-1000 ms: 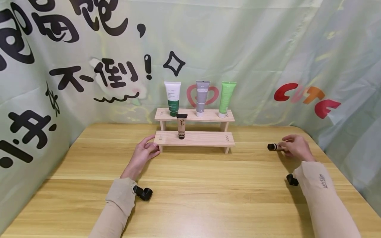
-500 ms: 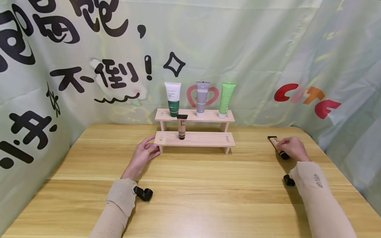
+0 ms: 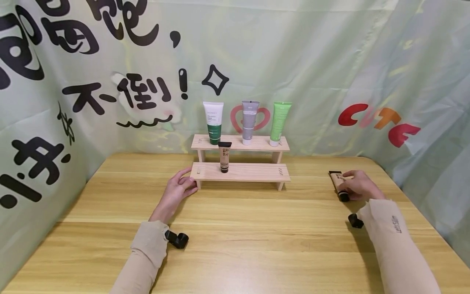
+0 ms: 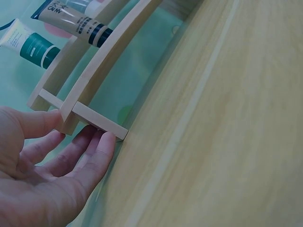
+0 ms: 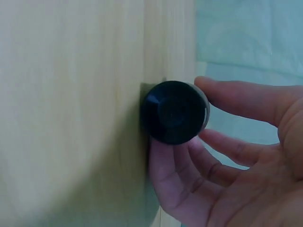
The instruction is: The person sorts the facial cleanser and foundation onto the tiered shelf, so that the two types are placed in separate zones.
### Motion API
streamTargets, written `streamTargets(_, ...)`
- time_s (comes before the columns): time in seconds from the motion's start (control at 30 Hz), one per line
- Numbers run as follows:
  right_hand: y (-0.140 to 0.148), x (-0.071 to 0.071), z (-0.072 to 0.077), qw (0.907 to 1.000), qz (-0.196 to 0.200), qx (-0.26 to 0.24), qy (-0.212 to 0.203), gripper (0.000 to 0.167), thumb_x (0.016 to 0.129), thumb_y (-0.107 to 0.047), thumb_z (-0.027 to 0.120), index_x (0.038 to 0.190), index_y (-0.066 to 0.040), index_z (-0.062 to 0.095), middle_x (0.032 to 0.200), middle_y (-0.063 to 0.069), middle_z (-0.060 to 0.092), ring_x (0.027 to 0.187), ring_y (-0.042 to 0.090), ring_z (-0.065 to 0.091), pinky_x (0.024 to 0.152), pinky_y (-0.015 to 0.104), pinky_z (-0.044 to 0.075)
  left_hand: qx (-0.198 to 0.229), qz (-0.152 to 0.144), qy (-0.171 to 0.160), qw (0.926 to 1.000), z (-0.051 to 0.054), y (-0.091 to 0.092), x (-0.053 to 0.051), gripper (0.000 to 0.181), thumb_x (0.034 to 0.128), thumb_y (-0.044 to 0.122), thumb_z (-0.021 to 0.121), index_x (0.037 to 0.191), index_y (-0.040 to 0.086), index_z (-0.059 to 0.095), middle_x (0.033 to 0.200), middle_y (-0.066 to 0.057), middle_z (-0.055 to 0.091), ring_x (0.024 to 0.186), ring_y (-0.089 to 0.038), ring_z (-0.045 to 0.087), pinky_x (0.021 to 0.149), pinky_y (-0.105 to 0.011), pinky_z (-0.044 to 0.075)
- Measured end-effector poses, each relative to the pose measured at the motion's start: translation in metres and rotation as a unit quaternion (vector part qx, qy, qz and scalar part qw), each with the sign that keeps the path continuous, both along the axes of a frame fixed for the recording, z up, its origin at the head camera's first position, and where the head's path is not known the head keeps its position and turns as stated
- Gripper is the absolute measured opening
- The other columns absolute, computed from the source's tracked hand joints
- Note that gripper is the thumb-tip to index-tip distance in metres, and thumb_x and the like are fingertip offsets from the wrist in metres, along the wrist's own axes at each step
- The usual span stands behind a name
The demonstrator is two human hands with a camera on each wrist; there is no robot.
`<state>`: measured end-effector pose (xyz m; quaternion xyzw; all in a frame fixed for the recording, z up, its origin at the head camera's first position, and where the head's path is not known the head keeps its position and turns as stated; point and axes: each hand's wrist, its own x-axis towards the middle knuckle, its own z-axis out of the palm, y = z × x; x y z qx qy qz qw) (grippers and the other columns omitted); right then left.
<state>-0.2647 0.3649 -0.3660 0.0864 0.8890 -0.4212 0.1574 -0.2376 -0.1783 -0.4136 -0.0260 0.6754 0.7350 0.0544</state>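
A two-step wooden display stand point(image 3: 240, 172) stands at the back middle of the table. At its left end, my left hand point(image 3: 175, 191) grips the lower step's corner and leg; the left wrist view shows the thumb on the board and curled fingers by the leg point(image 4: 99, 121). To the right, my right hand point(image 3: 361, 185) pinches a beige cosmetic tube point(image 3: 338, 182) with a black cap, held tilted just over or on the table. The right wrist view looks straight at its round cap point(image 5: 174, 112), which hides the tube's body. A similar beige tube point(image 3: 224, 157) stands on the lower step.
On the upper step stand a white-and-green tube point(image 3: 213, 122), a grey-purple tube point(image 3: 249, 122) and a green tube point(image 3: 280, 123). A printed cloth point(image 3: 304, 61) hangs behind the wooden table point(image 3: 257, 241) and along its sides.
The beige tube in my right hand has turned, its black cap swinging from pointing left to pointing toward me. My left hand and the stand have stayed put.
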Motion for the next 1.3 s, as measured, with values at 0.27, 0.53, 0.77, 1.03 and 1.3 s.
streamTargets(0.27, -0.013, 0.002, 0.004, 0.9993, -0.006, 0.006, 0.036, 0.071, 0.094, -0.006, 0.063, 0.146, 0.019, 0.021, 0.103, 0.024, 0.053, 0.077, 0.02, 0.057, 0.066, 0.033, 0.059, 0.0, -0.006, 0.001, 1.0, -0.001, 0.0, -0.001, 0.051, 0.1097, 0.005, 0.041, 0.159, 0.004, 0.029, 0.14, -0.028, 0.045, 0.133, -0.04, 0.046, 0.107, -0.037, 0.05)
streamTargets(0.53, -0.032, 0.002, 0.018, 0.997, 0.017, -0.012, 0.074, 0.072, 0.096, -0.004, 0.063, 0.15, 0.016, 0.02, 0.121, 0.028, 0.048, 0.083, 0.017, 0.06, 0.075, 0.04, 0.062, -0.001, -0.003, 0.002, 1.0, -0.002, 0.0, -0.002, 0.051, 0.1095, 0.004, 0.042, 0.159, 0.004, 0.03, 0.136, -0.026, 0.048, 0.131, -0.039, 0.047, 0.105, -0.035, 0.051)
streamTargets(0.77, -0.049, 0.001, 0.026, 0.9934, 0.02, -0.025, 0.11, 0.073, 0.096, -0.004, 0.066, 0.152, 0.014, 0.022, 0.119, 0.025, 0.047, 0.085, 0.018, 0.061, 0.074, 0.039, 0.062, -0.002, -0.004, 0.006, 1.0, -0.001, 0.0, 0.0, 0.05, 0.1097, 0.005, 0.041, 0.158, 0.003, 0.031, 0.142, -0.03, 0.045, 0.132, -0.039, 0.046, 0.107, -0.038, 0.05)
streamTargets(1.03, -0.069, -0.001, 0.031, 0.9898, 0.01, -0.039, 0.137, 0.072, 0.093, 0.0, 0.066, 0.151, 0.015, 0.026, 0.12, 0.025, 0.046, 0.085, 0.019, 0.058, 0.069, 0.036, 0.063, -0.005, -0.007, 0.009, 0.9999, -0.001, 0.0, 0.001, 0.05, 0.1096, 0.004, 0.041, 0.158, 0.003, 0.03, 0.142, -0.03, 0.045, 0.131, -0.04, 0.048, 0.107, -0.038, 0.049)
streamTargets(1.3, -0.087, -0.003, 0.033, 0.9851, 0.015, -0.063, 0.159, 0.072, 0.093, 0.002, 0.066, 0.151, 0.017, 0.027, 0.125, 0.027, 0.045, 0.095, 0.023, 0.054, 0.066, 0.028, 0.062, -0.006, -0.004, 0.009, 0.9999, -0.001, 0.0, 0.001, 0.05, 0.1096, 0.004, 0.041, 0.158, 0.003, 0.03, 0.142, -0.03, 0.045, 0.131, -0.04, 0.047, 0.106, -0.037, 0.05)
